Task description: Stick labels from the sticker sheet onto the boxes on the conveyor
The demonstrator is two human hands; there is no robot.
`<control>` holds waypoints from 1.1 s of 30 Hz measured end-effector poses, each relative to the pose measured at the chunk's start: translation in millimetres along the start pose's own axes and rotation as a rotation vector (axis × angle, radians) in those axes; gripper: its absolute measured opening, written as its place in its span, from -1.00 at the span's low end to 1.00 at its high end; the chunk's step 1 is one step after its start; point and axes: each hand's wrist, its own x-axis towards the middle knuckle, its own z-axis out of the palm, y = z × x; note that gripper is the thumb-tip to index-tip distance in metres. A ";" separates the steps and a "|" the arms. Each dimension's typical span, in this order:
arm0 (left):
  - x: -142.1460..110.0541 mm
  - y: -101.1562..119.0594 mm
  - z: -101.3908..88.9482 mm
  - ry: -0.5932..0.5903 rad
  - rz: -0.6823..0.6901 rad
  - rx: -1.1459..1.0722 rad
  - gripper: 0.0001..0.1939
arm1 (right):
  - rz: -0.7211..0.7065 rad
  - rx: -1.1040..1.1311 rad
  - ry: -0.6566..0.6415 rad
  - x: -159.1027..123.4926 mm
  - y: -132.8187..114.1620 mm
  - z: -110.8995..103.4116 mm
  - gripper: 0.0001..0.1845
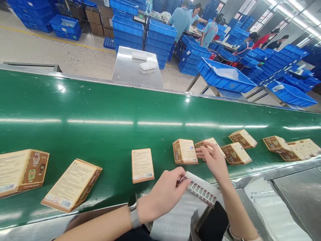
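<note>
left hand [164, 194] pinching the label strip [202, 189] at the near belt [100, 134] edge; right hand [213, 159], fingers spread, pressing a box [209, 144] right of centre. risk: strip slipping or label landing crooked, since boxes lie skewed and close together.

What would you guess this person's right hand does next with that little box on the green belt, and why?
Probably press a sticker onto it. The right hand reaches onto a small box on the green belt, while the left hand pinches a sticker strip just below it.
</note>
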 end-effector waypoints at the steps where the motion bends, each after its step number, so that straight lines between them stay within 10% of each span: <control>1: -5.2 3.4 -7.2 0.020 -0.023 -0.020 -0.75 | -0.041 -0.003 -0.061 -5.8 -8.1 -10.1 -0.45; 5: -12.4 11.4 -37.7 0.166 -0.073 -0.156 -0.67 | -0.222 -0.011 -0.486 -33.7 -32.1 -42.3 -0.49; 8: -18.8 17.3 -58.8 0.197 -0.149 -0.149 -0.63 | -0.260 0.009 -0.480 -49.4 -41.7 -39.0 -0.61; 11: -35.2 32.4 -71.4 0.390 -0.103 0.251 -0.64 | -0.239 0.020 -0.473 -63.6 -56.1 -17.9 -0.65; 14: -46.6 53.2 -63.0 0.574 0.259 0.852 -0.50 | -0.152 0.027 -0.522 -79.0 -72.9 -0.7 -0.69; 18: -41.6 69.1 -34.5 0.256 0.536 0.995 -0.81 | -0.154 0.013 -0.608 -93.0 -84.9 3.3 -0.74; 24: -39.7 69.1 -31.9 0.025 0.296 0.726 -0.80 | -0.449 -0.185 -0.612 -99.4 -89.6 -6.2 -0.74; 33: -29.5 66.4 -28.2 -0.123 0.225 0.880 -0.69 | -0.955 -0.409 -0.366 -96.5 -80.8 -18.3 -0.80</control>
